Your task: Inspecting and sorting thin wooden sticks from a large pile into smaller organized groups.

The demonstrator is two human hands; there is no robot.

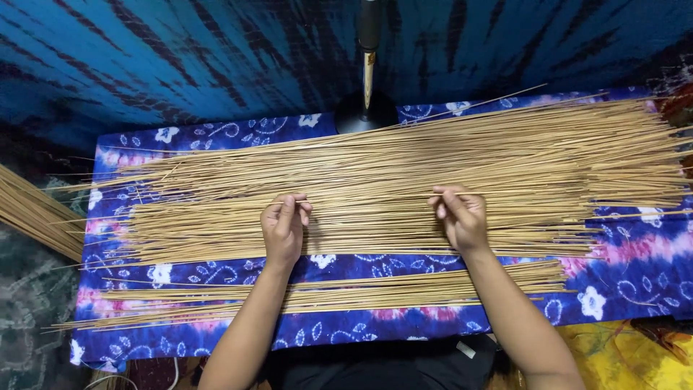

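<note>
Nearest the camera, two bare forearms extend from the lower edge over a blue floral cloth (pixel 635 278) that covers the work surface. At the far left, a separate bundle of sticks (pixel 32 213) lies off the cloth. On the near part of the cloth lies a small row of thin sticks (pixel 346 292), running left to right. Farther away lies the large layer of thin tan sticks (pixel 404 180), spread across nearly the full width of the cloth. Left hand (pixel 284 227) rests on the near edge of the large layer, fingers curled together and pinching one or a few sticks. Right hand (pixel 460 217) rests on the same edge, well apart from the left hand, fingertips closed on sticks likewise. At the far centre stands a dark lamp base (pixel 366 108) with an upright pole. No containers are in view.
</note>
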